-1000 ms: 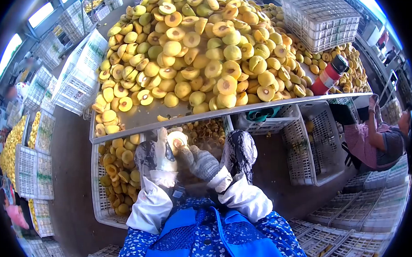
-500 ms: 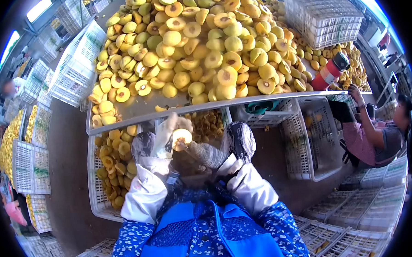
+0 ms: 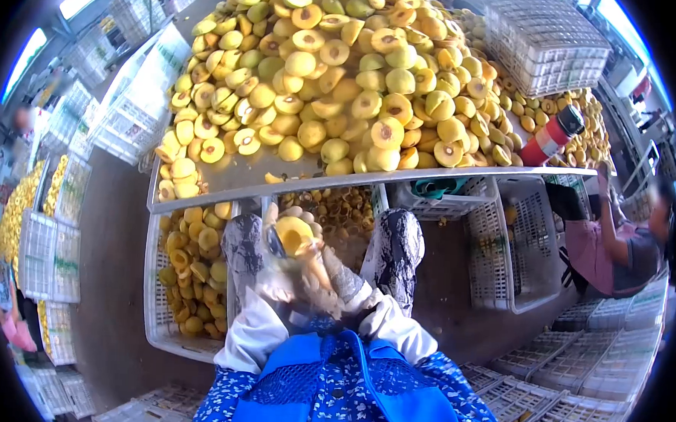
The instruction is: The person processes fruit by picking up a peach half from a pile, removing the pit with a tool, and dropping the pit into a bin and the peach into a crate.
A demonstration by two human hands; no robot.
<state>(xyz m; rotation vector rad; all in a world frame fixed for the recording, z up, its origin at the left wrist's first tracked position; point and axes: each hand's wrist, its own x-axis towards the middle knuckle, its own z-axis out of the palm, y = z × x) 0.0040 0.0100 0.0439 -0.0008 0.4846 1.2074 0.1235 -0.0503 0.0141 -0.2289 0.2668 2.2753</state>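
My left hand (image 3: 277, 267), in a pale glove, is closed around a yellow peach half (image 3: 295, 235) with its cut face turned up. A smooth hollow shows in the middle of that face. Just below and to the right, my right hand (image 3: 329, 280), in a grey knitted glove, is closed with its fingers close to the fruit. It is smeared by motion, and what it grips I cannot make out. A dark curved edge shows at the left of the fruit. Both hands are between my knees, in front of the metal table (image 3: 369, 181).
A large heap of peach halves (image 3: 282, 103) covers the table. Below left stands a crate of halves (image 3: 153, 308); brown scraps (image 3: 346, 207) lie under the table. A red bottle (image 3: 549, 137) and stacked crates (image 3: 549, 47) stand at right, near a seated person (image 3: 616, 242).
The peach half has shown a brown centre before and shows a yellow hollow now. My right hand has drawn back toward my body. The view has shifted slightly.
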